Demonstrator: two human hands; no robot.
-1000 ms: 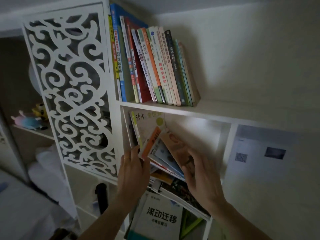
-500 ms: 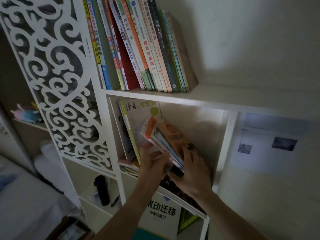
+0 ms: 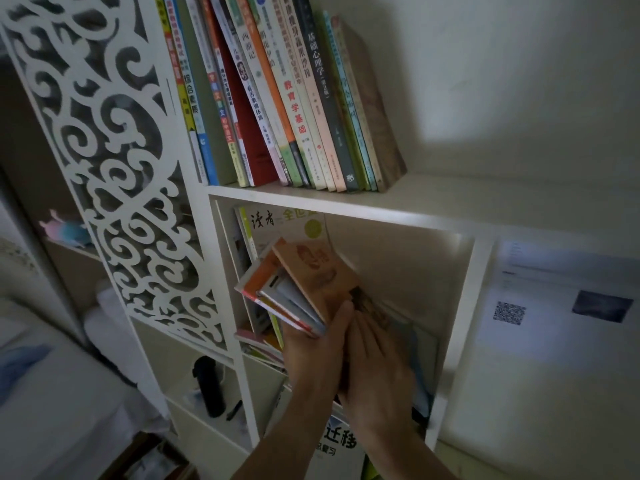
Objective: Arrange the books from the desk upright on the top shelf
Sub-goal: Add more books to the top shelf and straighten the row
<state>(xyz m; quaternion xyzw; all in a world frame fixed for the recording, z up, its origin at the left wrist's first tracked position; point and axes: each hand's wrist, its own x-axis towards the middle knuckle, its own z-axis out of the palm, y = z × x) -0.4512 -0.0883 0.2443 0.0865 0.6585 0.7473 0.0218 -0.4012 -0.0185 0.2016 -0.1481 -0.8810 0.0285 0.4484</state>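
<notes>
The left hand [image 3: 313, 355] grips a small tilted bundle of books [image 3: 298, 289] from below, fingers curled round its lower end, inside the compartment just under the top shelf [image 3: 450, 206]. The right hand [image 3: 377, 372] lies beside it with fingers fairly straight against the bundle's right side. On the top shelf a row of books [image 3: 277, 98] leans leftward

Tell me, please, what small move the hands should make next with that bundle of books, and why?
Probably lift the bundle of books clear of the cubby: the left hand grips it, tilted, below the top shelf, where free space lies right of the upright row.
</notes>
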